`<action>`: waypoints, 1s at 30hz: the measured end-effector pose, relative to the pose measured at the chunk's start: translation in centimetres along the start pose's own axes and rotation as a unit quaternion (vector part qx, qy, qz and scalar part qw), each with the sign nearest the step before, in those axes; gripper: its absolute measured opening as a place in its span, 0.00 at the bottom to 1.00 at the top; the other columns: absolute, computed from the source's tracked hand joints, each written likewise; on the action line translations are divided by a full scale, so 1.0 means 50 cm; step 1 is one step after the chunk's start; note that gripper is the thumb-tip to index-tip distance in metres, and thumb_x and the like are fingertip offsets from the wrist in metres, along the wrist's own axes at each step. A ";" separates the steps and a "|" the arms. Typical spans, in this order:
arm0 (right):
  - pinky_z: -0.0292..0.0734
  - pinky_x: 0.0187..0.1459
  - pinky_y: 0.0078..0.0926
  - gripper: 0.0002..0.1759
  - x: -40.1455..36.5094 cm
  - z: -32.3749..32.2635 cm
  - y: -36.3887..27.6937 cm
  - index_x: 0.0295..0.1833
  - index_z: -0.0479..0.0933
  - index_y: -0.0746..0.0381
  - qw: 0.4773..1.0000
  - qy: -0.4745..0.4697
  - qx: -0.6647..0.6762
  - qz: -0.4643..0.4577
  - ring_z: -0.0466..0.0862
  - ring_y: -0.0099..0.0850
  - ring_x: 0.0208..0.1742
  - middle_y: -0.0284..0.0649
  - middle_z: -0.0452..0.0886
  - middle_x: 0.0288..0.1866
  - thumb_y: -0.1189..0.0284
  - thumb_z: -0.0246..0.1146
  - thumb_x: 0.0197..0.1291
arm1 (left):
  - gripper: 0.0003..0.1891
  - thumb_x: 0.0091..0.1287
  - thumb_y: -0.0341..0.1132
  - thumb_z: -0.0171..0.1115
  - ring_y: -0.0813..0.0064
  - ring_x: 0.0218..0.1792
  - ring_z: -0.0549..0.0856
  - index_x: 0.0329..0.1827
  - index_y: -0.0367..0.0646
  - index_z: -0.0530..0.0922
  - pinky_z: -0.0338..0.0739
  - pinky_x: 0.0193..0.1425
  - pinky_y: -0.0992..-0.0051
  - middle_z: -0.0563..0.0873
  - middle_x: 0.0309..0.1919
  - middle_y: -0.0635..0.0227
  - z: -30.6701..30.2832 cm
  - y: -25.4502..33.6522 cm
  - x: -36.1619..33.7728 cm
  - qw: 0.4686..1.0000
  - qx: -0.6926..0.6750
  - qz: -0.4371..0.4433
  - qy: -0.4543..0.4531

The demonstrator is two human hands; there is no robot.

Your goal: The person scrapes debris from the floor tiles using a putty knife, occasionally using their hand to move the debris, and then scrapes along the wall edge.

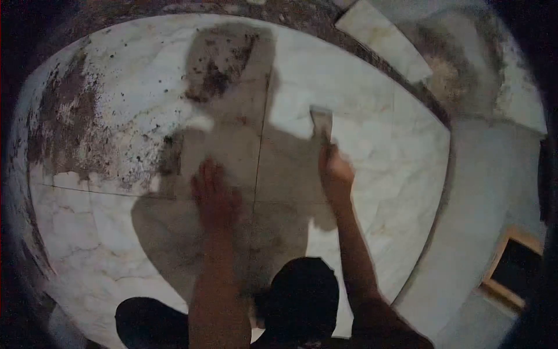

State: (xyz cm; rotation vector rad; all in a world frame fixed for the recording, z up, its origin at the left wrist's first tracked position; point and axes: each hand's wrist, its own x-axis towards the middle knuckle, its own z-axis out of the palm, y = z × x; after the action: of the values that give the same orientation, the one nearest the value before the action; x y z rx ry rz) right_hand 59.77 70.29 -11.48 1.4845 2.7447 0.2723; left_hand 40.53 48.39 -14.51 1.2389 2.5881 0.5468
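My right hand (338, 173) is closed around the handle of a putty knife (321, 118), its flat blade pointing away from me over the pale marbled tiles (372, 145). My left hand (216, 195) lies on the tiles in my shadow, palm down with its fingers stretched forward. Beyond the left hand, dark crumbly residue (218, 72) clings to the tile surface. A larger dark brown patch (70, 125) with scattered specks spreads over the left side.
A loose tile piece (383, 38) lies at the upper right, beside a rough brownish patch of floor (447, 75). At the lower right is a wooden-edged frame (494, 262) with a dark middle. Dark rounded shapes (152, 323) fill part of the bottom edge.
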 end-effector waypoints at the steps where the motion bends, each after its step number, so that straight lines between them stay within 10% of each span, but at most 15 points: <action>1: 0.79 0.37 0.50 0.20 0.104 0.012 0.013 0.64 0.75 0.54 0.990 -0.063 0.107 0.071 0.86 0.48 0.35 0.49 0.85 0.33 0.63 0.58 0.69 | 0.34 0.66 0.42 0.62 0.58 0.80 0.56 0.74 0.43 0.62 0.45 0.84 0.50 0.59 0.79 0.57 -0.015 0.009 -0.006 1.000 -0.012 -0.007 -0.006; 5: 0.80 0.40 0.50 0.18 0.435 0.032 0.032 0.47 0.81 0.64 0.990 0.023 0.136 0.037 0.86 0.55 0.41 0.54 0.86 0.38 0.62 0.53 0.71 | 0.34 0.66 0.42 0.62 0.57 0.80 0.56 0.74 0.43 0.62 0.45 0.84 0.50 0.59 0.78 0.57 0.009 -0.006 -0.018 0.997 0.066 0.019 -0.036; 12: 0.81 0.43 0.53 0.17 0.220 0.026 -0.008 0.51 0.80 0.59 0.987 0.024 0.135 0.078 0.86 0.53 0.46 0.54 0.85 0.44 0.60 0.55 0.70 | 0.33 0.67 0.43 0.60 0.58 0.81 0.54 0.74 0.41 0.65 0.45 0.83 0.51 0.57 0.79 0.57 -0.003 0.010 0.011 0.999 0.006 -0.012 -0.034; 17: 0.81 0.44 0.54 0.18 0.472 0.024 0.017 0.47 0.82 0.59 0.993 -0.011 0.103 0.063 0.86 0.56 0.44 0.55 0.86 0.41 0.58 0.54 0.70 | 0.33 0.68 0.45 0.58 0.57 0.81 0.54 0.74 0.41 0.65 0.48 0.82 0.50 0.57 0.80 0.58 0.001 -0.005 -0.010 0.999 0.031 0.008 -0.038; 30: 0.79 0.51 0.51 0.18 0.460 -0.006 0.027 0.52 0.80 0.57 0.991 -0.034 0.119 0.056 0.85 0.53 0.53 0.52 0.86 0.49 0.58 0.55 0.69 | 0.37 0.67 0.47 0.60 0.62 0.82 0.51 0.77 0.40 0.61 0.42 0.84 0.52 0.56 0.80 0.60 0.019 -0.011 -0.020 0.999 0.027 0.013 -0.015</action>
State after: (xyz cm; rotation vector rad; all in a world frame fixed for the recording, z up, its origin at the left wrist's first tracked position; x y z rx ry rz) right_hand 48.22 90.09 -9.28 1.6703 2.7224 -0.1087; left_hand 41.11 47.52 -15.55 1.2891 2.5817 0.4617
